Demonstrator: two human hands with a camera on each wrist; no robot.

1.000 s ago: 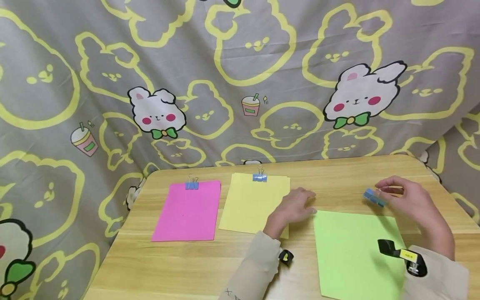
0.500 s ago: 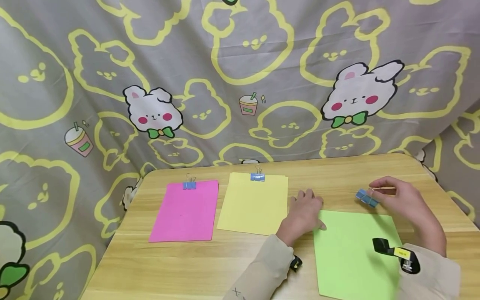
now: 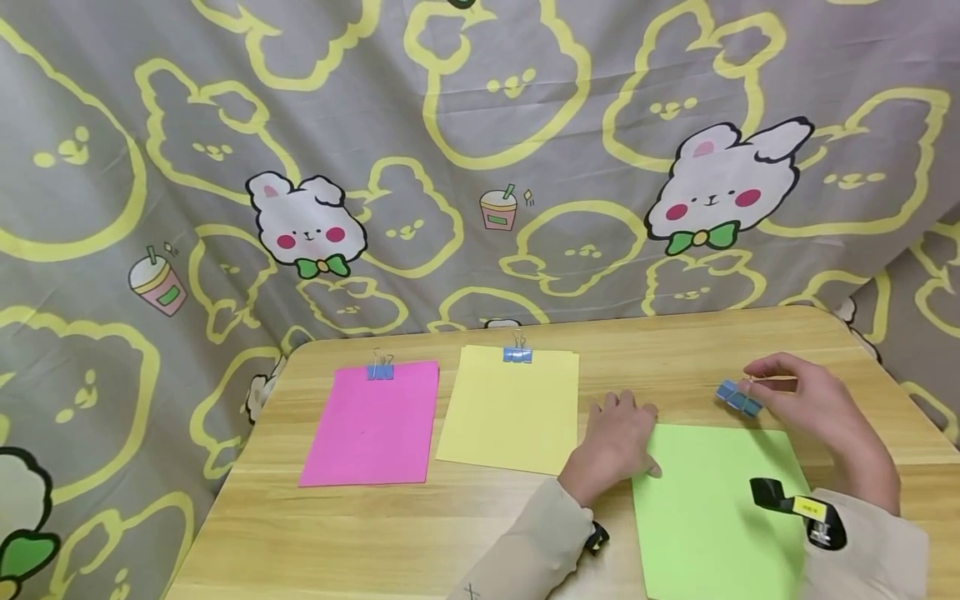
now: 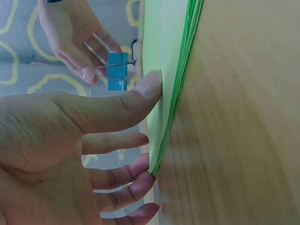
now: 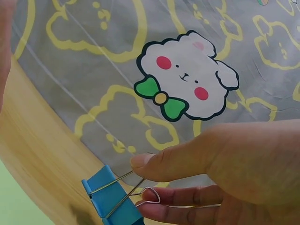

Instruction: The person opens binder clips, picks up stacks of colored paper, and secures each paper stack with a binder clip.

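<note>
A stack of green paper (image 3: 720,508) lies on the table at the right front; its several sheets show at the edge in the left wrist view. At the stack's far left corner is my left hand (image 3: 613,442). Its thumb (image 4: 149,83) touches the top sheet, and the other fingers, fairly straight, meet the edge and corner. Beyond the stack's far edge my right hand (image 3: 813,408) pinches a blue binder clip (image 3: 738,398) by its wire handles, thumb on one side and fingers on the other. The clip hangs apart from the paper.
Left of the green stack lies yellow paper (image 3: 510,412) with a blue binder clip (image 3: 517,355) on its far edge. Farther left is pink paper (image 3: 371,429), clipped likewise with another binder clip (image 3: 380,372). A patterned curtain (image 3: 450,167) hangs behind the wooden table (image 3: 360,533).
My left hand has moved right, from beside the yellow paper onto the green stack's corner. The right hand has stayed nearly in place with the binder clip.
</note>
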